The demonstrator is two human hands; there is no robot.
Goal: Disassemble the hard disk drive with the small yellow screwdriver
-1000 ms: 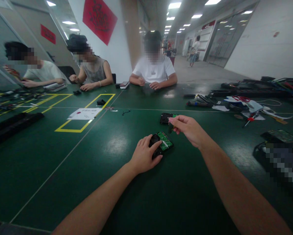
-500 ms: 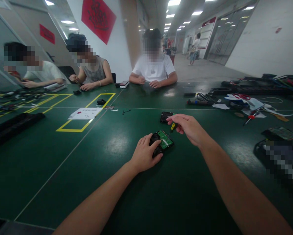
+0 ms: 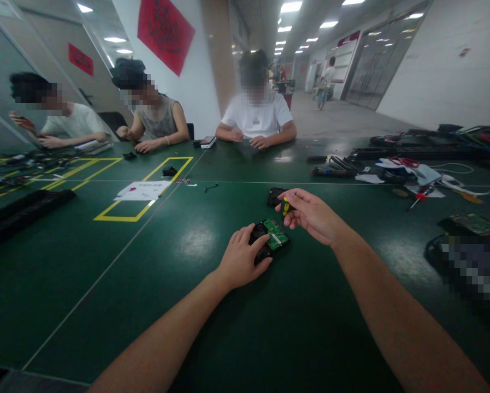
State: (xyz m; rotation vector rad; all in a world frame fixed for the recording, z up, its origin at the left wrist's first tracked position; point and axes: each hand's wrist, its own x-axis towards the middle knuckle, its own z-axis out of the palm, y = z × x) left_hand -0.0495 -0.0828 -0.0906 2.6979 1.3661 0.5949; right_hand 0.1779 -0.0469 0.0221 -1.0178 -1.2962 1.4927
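Observation:
A hard drive (image 3: 276, 238) lies on the green table with its green circuit board facing up. My left hand (image 3: 245, 255) rests over its left part, fingers and thumb holding it against the tabletop. In my right hand (image 3: 310, 213) is a small yellow-and-black screwdriver (image 3: 285, 206), pinched by the handle and pointing down at the board's right edge. Whether the tip touches a screw is too small to tell. A second black hard drive (image 3: 274, 196) sits just beyond, partly hidden by my right fingers.
To the right lie cables (image 3: 343, 162), a red-handled screwdriver (image 3: 421, 195) and a dark device with a circuit board (image 3: 474, 225). A white paper sheet (image 3: 142, 190) and a long black part (image 3: 27, 212) are on the left. Several people sit across the table, one in a white T-shirt (image 3: 256, 115).
My right hand has turned the screwdriver more upright and shifted slightly left, fingers re-wrapped around its handle. My left hand and the hard drive have stayed in place.

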